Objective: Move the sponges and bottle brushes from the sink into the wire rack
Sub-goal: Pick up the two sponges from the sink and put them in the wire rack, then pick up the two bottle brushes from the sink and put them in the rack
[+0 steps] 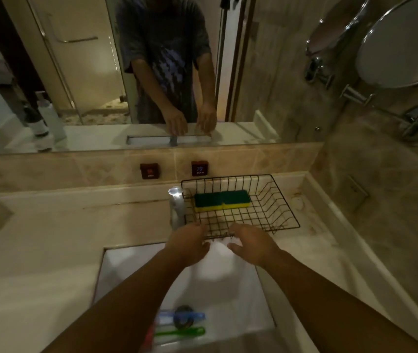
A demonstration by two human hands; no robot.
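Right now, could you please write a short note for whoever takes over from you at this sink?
Left hand: empty, open, hovering at the near edge of the wire rack.
Right hand: empty, open, beside the left one at the same edge.
Done: two green and yellow sponges lie side by side at the back of the rack, which stands on the counter behind the sink, next to the tap.
Left: the bottle brushes are in the sink near the drain, a blue-handled brush and a green-handled brush; something reddish lies beside them, too dim to identify. Move these into the rack.
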